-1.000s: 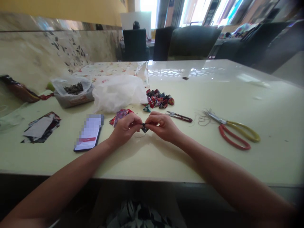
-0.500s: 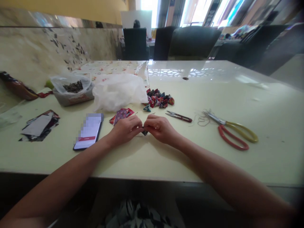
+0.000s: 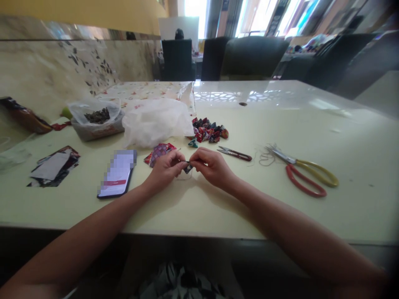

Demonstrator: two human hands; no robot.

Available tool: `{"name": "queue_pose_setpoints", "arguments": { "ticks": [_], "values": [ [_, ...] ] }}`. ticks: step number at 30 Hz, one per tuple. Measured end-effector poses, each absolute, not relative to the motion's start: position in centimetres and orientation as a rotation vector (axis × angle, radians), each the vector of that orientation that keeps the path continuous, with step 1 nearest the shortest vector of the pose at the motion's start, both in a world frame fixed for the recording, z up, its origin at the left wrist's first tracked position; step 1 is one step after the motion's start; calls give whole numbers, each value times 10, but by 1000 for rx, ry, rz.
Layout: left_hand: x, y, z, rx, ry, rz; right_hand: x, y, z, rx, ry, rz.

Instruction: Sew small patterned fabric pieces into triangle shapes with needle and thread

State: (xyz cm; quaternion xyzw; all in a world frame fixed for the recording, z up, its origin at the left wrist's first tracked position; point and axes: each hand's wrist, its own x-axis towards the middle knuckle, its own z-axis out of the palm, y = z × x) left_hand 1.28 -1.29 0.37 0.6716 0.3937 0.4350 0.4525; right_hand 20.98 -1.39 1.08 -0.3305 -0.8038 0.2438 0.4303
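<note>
Between my two hands is a small dark patterned piece of fabric [image 3: 187, 167], held just above the table. My left hand [image 3: 167, 167] pinches its left side with thumb and fingers. My right hand [image 3: 212, 165] is closed at its right edge, fingertips pressed together; whether a needle is in them is too small to see. A thin thread [image 3: 184, 179] hangs below the fabric. Just behind my left hand lie red and purple patterned fabric pieces [image 3: 159, 153]. A pile of small stitched fabric pouches [image 3: 210, 131] sits beyond my hands.
Thread snips [image 3: 235, 153] and large scissors with red and yellow handles [image 3: 301, 168] lie to the right, near loose thread [image 3: 268, 158]. On the left are a phone [image 3: 117, 173], fabric scraps [image 3: 54, 166], a bag of dried bits [image 3: 96, 122] and a white plastic bag [image 3: 157, 120].
My fingers have shifted slightly on the fabric, and more of it shows between them. The right hand has tipped up a little; the thread below is more visible.
</note>
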Motion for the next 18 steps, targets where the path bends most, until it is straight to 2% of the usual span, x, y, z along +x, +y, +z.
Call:
{"name": "queue_pose_setpoints", "arguments": {
  "ticks": [8,13,18],
  "values": [
    [17,-18,10,1704,1035,1079,206,-14,5,-822,-2009,434],
    [14,-15,10,1579,1073,1073,210,-11,9,-889,-1925,480],
    [9,-8,6,1437,1089,1127,223,-10,30,-913,-1588,629]
  ]
}}
